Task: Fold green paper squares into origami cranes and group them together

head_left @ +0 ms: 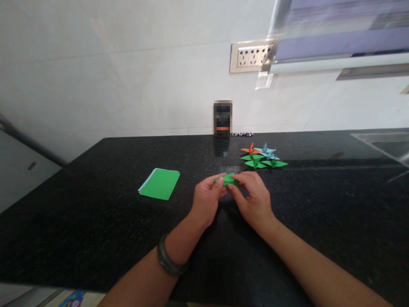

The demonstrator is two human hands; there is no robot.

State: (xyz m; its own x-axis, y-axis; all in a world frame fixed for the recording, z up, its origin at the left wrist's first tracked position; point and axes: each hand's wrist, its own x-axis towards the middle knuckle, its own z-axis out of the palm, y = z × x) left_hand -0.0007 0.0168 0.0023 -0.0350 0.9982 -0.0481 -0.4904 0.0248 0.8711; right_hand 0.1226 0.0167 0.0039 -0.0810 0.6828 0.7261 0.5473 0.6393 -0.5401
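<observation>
A small piece of folded green paper (228,180) is held between both hands over the dark countertop. My left hand (207,196) pinches its left end, thumb on top. At the other end, the fingers and thumb of my right hand (254,194) are closed on the paper. Beyond my right hand lies a group of folded paper cranes: an orange crane (251,149), light blue ones (266,150) and several green ones (274,163). To the left, a stack of square paper (161,184) has a green sheet on top and a pale blue edge showing beneath.
The black speckled countertop (105,221) runs back to a white tiled wall (128,85). A phone-like upright object (223,118), blurred out, leans there beside a beaded strap (243,134). Wall sockets (252,56) are above, and a sink (383,147) is at the far right.
</observation>
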